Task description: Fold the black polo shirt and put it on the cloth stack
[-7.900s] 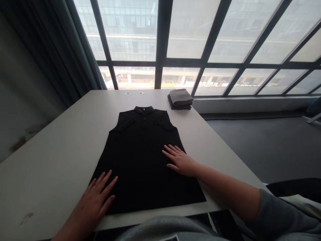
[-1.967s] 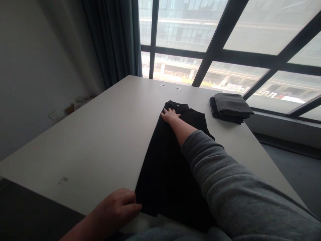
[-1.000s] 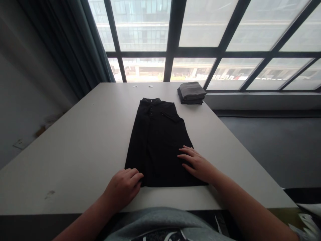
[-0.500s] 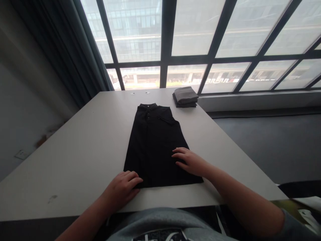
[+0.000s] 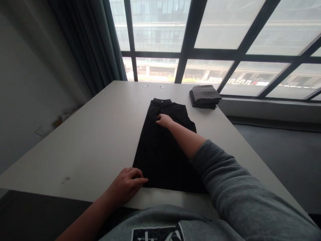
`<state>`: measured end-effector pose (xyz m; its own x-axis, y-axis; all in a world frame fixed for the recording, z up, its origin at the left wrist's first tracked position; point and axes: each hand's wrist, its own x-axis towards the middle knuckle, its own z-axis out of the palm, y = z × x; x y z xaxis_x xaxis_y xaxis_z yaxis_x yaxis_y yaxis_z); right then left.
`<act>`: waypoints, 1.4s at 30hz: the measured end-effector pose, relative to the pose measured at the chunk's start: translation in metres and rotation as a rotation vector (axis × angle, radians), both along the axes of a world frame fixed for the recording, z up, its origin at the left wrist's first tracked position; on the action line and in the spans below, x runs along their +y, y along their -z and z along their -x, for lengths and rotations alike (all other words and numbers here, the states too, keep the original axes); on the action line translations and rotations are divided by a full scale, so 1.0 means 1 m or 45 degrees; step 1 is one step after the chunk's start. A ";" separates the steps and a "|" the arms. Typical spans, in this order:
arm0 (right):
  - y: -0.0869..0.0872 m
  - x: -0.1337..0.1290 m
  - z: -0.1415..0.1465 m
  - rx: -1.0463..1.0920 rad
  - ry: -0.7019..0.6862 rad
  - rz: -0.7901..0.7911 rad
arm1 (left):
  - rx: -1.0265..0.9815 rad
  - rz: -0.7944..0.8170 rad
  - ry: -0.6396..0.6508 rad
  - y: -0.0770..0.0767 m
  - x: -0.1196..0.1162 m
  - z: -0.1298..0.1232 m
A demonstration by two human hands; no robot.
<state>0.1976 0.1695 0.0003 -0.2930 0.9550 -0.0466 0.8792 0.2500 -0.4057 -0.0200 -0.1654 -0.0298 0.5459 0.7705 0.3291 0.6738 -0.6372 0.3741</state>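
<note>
A black collared polo shirt (image 5: 165, 157) lies flat and folded narrow, its collar at the far end and its hem towards me. At the near left corner of the hem, my left hand (image 5: 129, 182) is closed, fingers curled with the thumb against the cloth. My right hand (image 5: 165, 120) reaches across the upper part of the shirt, just below the buttons. Its thumb and forefinger are slightly apart, with no cloth visibly raised between them. My right forearm and grey sleeve hide part of the shirt's right side.
The shirt lies on a white table (image 5: 100, 134). A stack of folded grey and dark cloth (image 5: 205, 95) sits at the back right. Two small white pieces (image 5: 162, 87) are near the far edge. Beyond stand a window and a dark curtain (image 5: 87, 40).
My right hand has moved from the shirt's right side forward and left to its upper middle. My left hand stays at the hem corner, its fingers more curled. The view has turned slightly left.
</note>
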 end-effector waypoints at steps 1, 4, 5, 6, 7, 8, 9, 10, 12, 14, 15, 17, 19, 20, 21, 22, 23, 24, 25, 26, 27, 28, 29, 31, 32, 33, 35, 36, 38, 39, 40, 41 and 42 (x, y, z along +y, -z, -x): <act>0.003 0.005 0.004 -0.011 -0.002 0.004 | 0.000 0.015 -0.009 -0.001 0.000 -0.001; 0.008 0.014 0.007 -0.038 -0.012 -0.012 | 0.014 0.037 -0.016 -0.005 -0.001 -0.003; 0.009 0.015 0.007 -0.045 -0.016 -0.022 | 0.025 0.040 -0.015 -0.006 -0.002 -0.003; 0.010 0.016 0.006 -0.053 -0.020 -0.032 | 0.038 0.041 -0.013 -0.008 -0.002 -0.003; 0.010 0.016 0.005 -0.062 -0.023 -0.043 | 0.055 0.042 -0.011 -0.010 -0.002 -0.003; 0.011 0.015 0.005 -0.072 -0.025 -0.053 | 0.074 0.045 -0.005 -0.012 -0.001 -0.003; 0.011 0.013 0.004 -0.083 -0.026 -0.064 | 0.088 0.050 0.004 -0.015 0.000 -0.003; 0.012 0.011 0.004 -0.092 -0.024 -0.076 | 0.100 0.059 0.013 -0.017 0.001 -0.004; 0.013 0.004 0.004 -0.101 -0.010 -0.114 | 0.117 0.083 0.014 -0.021 0.004 -0.007; 0.014 -0.005 0.005 -0.113 -0.009 -0.202 | 0.125 0.098 -0.020 -0.024 0.008 -0.015; 0.014 -0.010 0.005 -0.124 -0.032 -0.257 | 0.133 0.103 -0.043 -0.025 0.010 -0.020; 0.015 -0.019 0.006 -0.157 -0.147 -0.334 | 0.164 0.117 -0.063 -0.025 0.014 -0.032; 0.020 -0.028 0.006 -0.203 -0.308 -0.302 | 0.206 0.149 -0.048 -0.023 0.016 -0.043; 0.022 -0.032 0.007 -0.231 -0.368 -0.248 | 0.216 0.172 -0.029 -0.022 0.016 -0.048; 0.026 -0.034 0.007 -0.260 -0.405 -0.187 | 0.212 0.199 -0.003 -0.021 0.016 -0.051; 0.029 -0.036 0.007 -0.285 -0.420 -0.128 | 0.192 0.226 0.032 -0.021 0.016 -0.053; 0.031 -0.038 0.007 -0.304 -0.421 -0.078 | 0.161 0.254 0.078 -0.021 0.017 -0.053; 0.034 -0.038 0.007 -0.314 -0.418 -0.043 | 0.122 0.280 0.129 -0.023 0.018 -0.052; 0.035 -0.038 0.008 -0.315 -0.420 -0.027 | 0.082 0.299 0.172 -0.024 0.022 -0.050; 0.035 -0.037 0.008 -0.309 -0.425 -0.029 | 0.046 0.303 0.186 -0.026 0.027 -0.047; 0.035 -0.035 0.009 -0.296 -0.427 -0.046 | 0.022 0.291 0.165 -0.028 0.034 -0.044; 0.035 -0.033 0.011 -0.277 -0.426 -0.075 | 0.014 0.263 0.120 -0.029 0.043 -0.041; 0.034 -0.030 0.013 -0.255 -0.422 -0.110 | 0.022 0.221 0.062 -0.029 0.054 -0.039; 0.034 -0.022 0.021 -0.224 -0.420 -0.164 | 0.074 0.110 -0.050 -0.023 0.078 -0.036; 0.035 -0.017 0.026 -0.223 -0.423 -0.170 | 0.108 0.057 -0.091 -0.018 0.090 -0.036; 0.035 -0.012 0.030 -0.232 -0.424 -0.161 | 0.143 0.017 -0.124 -0.012 0.100 -0.036; 0.037 0.000 0.039 -0.252 -0.398 -0.108 | 0.218 -0.007 -0.178 0.003 0.115 -0.039; 0.038 0.007 0.043 -0.258 -0.374 -0.077 | 0.259 0.014 -0.197 0.010 0.120 -0.041; 0.039 0.021 0.046 -0.267 -0.322 -0.026 | 0.328 0.083 -0.211 0.021 0.122 -0.043; 0.039 0.029 0.047 -0.273 -0.298 -0.009 | 0.350 0.112 -0.214 0.025 0.122 -0.044; 0.039 0.038 0.047 -0.281 -0.275 0.002 | 0.361 0.130 -0.216 0.028 0.121 -0.044; 0.039 0.047 0.047 -0.293 -0.252 0.011 | 0.364 0.137 -0.219 0.029 0.119 -0.044; 0.038 0.056 0.046 -0.304 -0.229 0.021 | 0.361 0.139 -0.219 0.029 0.118 -0.043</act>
<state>0.1518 0.2252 -0.0382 -0.4365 0.8872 -0.1494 0.8923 0.4056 -0.1983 0.0232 -0.0472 -0.0592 0.4628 0.8815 0.0934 0.8547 -0.4717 0.2168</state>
